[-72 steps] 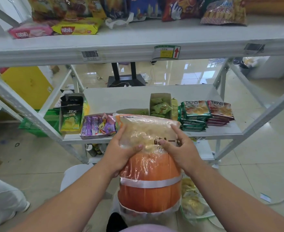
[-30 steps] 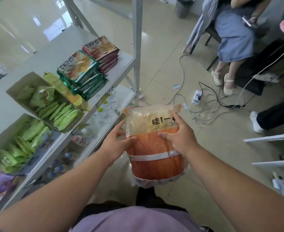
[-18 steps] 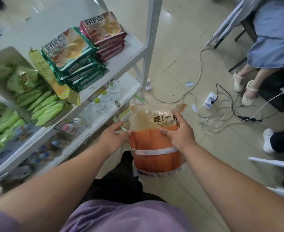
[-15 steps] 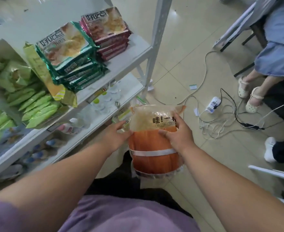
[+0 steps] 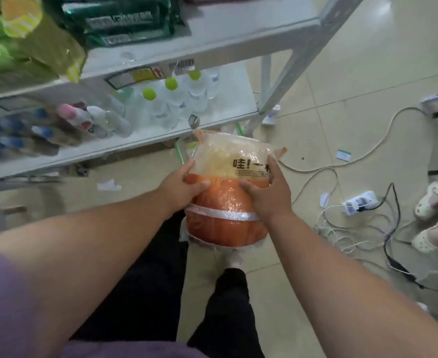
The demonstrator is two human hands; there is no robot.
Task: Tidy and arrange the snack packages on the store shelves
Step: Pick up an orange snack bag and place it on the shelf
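A large snack bag (image 5: 228,192), clear at the top and orange below with a white band, hangs low in front of me above the floor. My left hand (image 5: 184,186) grips its left edge, thumb across the front. My right hand (image 5: 267,192) grips the right side, fingers curled over the printed lettering. The bag sits just off the front right corner of the lower shelf (image 5: 125,148). Green snack packs (image 5: 125,21) lie stacked on the shelf above (image 5: 238,34), with yellow-green packages (image 5: 32,45) to their left.
Water bottles with green caps (image 5: 171,99) and lying bottles (image 5: 83,122) fill the lower shelf. A slanted shelf post (image 5: 298,55) stands at the right. Cables and a power strip (image 5: 360,202) spread over the tiled floor, beside another person's sandalled feet (image 5: 435,215). My legs stand below the bag.
The view has dropped and moved closer to the shelf. The bag, held by both hands as before, now sits lower, level with the bottle shelf.
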